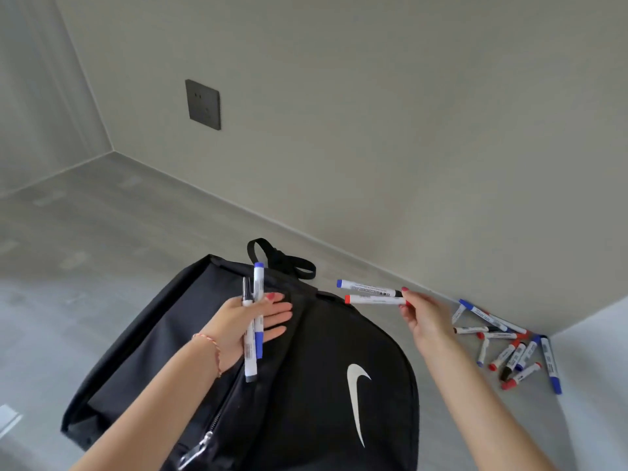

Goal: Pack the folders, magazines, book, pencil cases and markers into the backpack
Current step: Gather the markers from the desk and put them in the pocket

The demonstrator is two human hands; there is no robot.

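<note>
Black backpack (306, 368) lies on floor by wall; left hand (248, 326) clasps two markers (253, 331), right hand (424, 317) pinches two more (370, 294), apparently gathering a batch w/ loose pile (509, 351) in corner still to pack

Bare forearms, no sleeves, thin red-and-gold braided bracelet (209, 348) on left wrist, red-painted fingernails
</note>
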